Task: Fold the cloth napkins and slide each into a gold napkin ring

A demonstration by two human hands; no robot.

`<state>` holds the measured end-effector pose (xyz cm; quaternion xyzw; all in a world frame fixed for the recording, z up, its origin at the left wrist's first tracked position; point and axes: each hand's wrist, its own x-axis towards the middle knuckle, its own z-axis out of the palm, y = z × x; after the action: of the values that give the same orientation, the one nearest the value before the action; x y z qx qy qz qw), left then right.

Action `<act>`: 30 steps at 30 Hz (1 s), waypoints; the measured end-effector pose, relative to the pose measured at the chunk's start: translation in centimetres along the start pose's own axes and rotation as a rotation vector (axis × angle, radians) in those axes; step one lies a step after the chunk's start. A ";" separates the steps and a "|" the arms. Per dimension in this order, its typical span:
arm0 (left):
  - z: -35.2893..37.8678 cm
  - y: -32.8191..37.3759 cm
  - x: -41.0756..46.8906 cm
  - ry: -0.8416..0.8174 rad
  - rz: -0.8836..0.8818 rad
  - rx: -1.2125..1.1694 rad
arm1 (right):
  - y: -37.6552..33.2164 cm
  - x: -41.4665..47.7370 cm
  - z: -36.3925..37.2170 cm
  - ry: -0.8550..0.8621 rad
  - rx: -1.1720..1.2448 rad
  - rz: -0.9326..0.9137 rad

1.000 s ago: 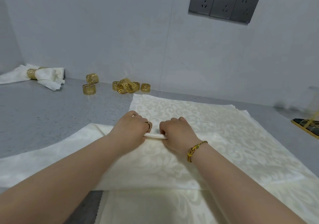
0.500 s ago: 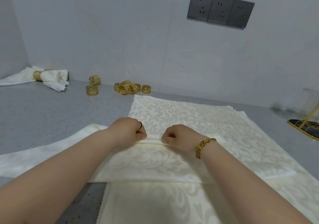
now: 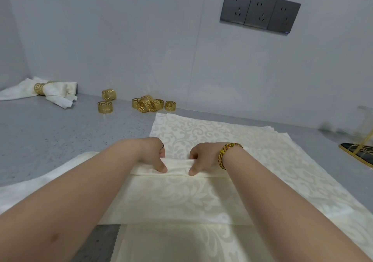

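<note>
On the grey tabletop (image 3: 50,136) the top cloth napkin (image 3: 177,197) lies flat over other napkins (image 3: 282,150), likely so pleats form evenly. The left hand (image 3: 151,157) and right hand (image 3: 203,161) pinch its far fold side by side. Gold napkin rings (image 3: 148,104) sit beyond, near the wall.

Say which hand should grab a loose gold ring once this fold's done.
Left, likely. The loose gold rings sit at the far left, nearer the left hand; the right hand would have to cross over. Both hands pinch the napkin fold now, so either must let go first.
</note>
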<state>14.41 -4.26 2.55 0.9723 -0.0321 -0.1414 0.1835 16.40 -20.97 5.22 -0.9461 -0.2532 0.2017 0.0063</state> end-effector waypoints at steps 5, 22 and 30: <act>0.8 1.4 -1.7 0.194 0.058 0.366 | -0.7 -0.6 0.8 0.117 -0.091 -0.065; 4.4 -0.7 -7.6 0.338 0.243 0.090 | 0.2 -5.0 4.9 0.241 0.143 -0.215; 2.9 -1.0 -6.5 0.152 0.128 -0.026 | 0.6 -4.3 4.0 0.175 0.289 -0.107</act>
<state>7.36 -3.59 1.36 0.9737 -0.0782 -0.0555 0.2067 11.68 -23.93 3.09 -0.9346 -0.2699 0.1522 0.1749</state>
